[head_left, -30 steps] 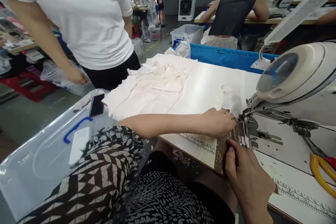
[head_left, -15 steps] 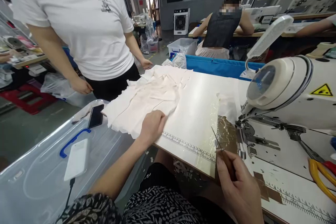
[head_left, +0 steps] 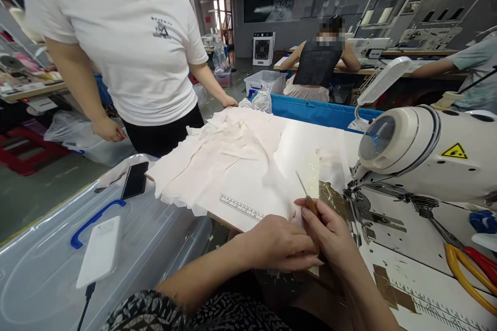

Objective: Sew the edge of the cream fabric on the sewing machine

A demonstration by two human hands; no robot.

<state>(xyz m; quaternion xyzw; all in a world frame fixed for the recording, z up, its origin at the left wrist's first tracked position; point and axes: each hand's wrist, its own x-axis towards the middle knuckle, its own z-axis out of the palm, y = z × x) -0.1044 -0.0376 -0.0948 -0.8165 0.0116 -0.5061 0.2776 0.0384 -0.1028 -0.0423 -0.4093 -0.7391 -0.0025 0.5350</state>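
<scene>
My left hand (head_left: pixel 277 242) lies at the table's near edge, fingers closed on a white fabric piece (head_left: pixel 281 194) that stretches back toward the pile. My right hand (head_left: pixel 328 230) sits right beside it, pinched on a thin pointed awl (head_left: pixel 303 190) with a wooden handle, tip pointing up and away. A pile of white fabric pieces (head_left: pixel 217 158) covers the left half of the white table (head_left: pixel 298 145). The sewing machine (head_left: pixel 423 152) stands to the right, its needle area (head_left: pixel 359 201) a short way from my hands.
A person in a white T-shirt (head_left: pixel 132 51) stands at the table's far left corner, a hand on the pile. A clear lidded bin (head_left: pixel 70 248) holds a black phone (head_left: pixel 134 180) and a white power bank (head_left: pixel 99 252). Yellow-and-red scissors (head_left: pixel 468 269) lie at right. Other people sit at tables behind.
My left hand left the pile and came back to the near edge, drawing a fabric piece with it. My right hand moved left to meet it. The view tilted up.
</scene>
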